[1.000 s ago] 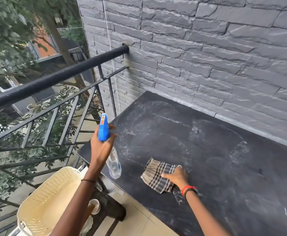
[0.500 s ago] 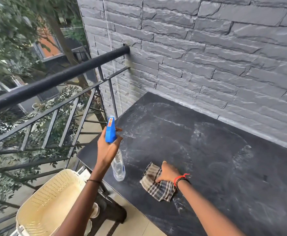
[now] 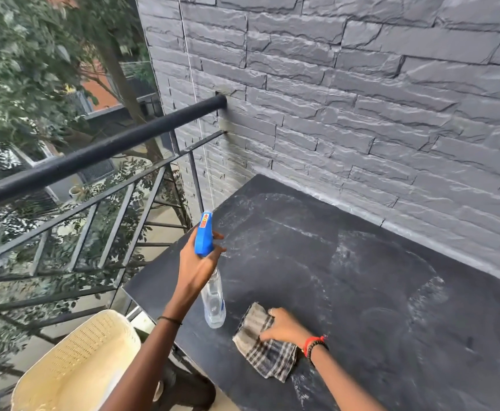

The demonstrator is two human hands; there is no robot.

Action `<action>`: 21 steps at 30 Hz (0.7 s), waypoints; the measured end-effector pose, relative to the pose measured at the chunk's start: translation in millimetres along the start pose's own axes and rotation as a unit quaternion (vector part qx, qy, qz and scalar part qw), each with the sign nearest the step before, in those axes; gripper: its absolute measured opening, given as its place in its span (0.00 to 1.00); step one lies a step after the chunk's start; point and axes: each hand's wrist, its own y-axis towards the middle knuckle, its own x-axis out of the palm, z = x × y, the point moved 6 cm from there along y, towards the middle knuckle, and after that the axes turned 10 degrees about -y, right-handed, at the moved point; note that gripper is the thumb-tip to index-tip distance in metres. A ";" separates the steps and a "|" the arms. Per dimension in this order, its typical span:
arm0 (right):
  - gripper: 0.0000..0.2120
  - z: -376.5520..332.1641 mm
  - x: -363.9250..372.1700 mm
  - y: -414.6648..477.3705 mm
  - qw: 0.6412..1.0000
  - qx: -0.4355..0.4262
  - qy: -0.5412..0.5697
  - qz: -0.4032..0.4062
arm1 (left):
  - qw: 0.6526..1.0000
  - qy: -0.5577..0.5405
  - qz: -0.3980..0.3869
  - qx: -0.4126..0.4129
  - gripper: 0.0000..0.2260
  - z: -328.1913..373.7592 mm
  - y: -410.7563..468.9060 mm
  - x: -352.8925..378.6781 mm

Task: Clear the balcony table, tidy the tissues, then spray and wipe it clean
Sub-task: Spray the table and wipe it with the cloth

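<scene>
Hands busy: my left hand grips the spray bottle by its blue trigger head, light, near-empty plastic; my right hand presses the soft checked cloth flat on the bench just beside the bottle.

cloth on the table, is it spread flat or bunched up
Bunched up. The plaid cloth lies in rumpled folds on the dark table, gathered under the right hand, whose fingers press onto it.
</scene>
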 end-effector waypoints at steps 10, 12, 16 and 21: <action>0.12 30.9 -32.8 -3.1 0.890 0.034 0.454 -0.006 | 1.000 0.001 -0.019 -0.017 0.15 7.7 11.1 42.2; 0.06 36.7 -46.1 -3.3 0.843 0.051 0.536 0.006 | 0.999 0.010 -0.028 -0.021 0.15 5.2 18.3 51.8; 0.12 47.5 -67.7 3.5 0.768 0.066 0.636 0.033 | 0.998 0.021 -0.046 -0.024 0.11 1.8 34.8 69.9; 0.08 52.6 -89.5 10.5 0.730 0.061 0.679 0.043 | 0.997 0.038 -0.065 -0.037 0.03 -6.0 65.1 89.2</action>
